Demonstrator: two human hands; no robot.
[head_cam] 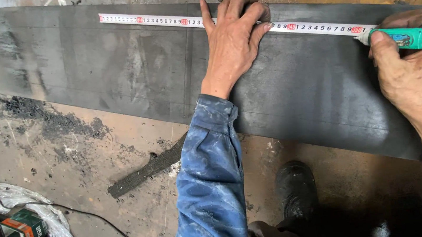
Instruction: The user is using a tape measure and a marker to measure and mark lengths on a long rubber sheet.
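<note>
A long dark rubber sheet lies flat on the dirty floor, running from the left edge of the view to the right. A white tape measure is stretched along the sheet's far edge. The left hand lies flat on the sheet with fingers spread, pressing the tape down near the middle of that far edge; its blue sleeve reaches back toward the near side. The right hand is closed around a green marker, its white tip touching the sheet just beside the tape, toward the right end of the far edge. A black shoe stands on the floor just off the sheet's near edge. A frayed black strip lies on the floor near the sleeve, and a small green and orange box sits at the lower left beside clear plastic wrap.
</note>
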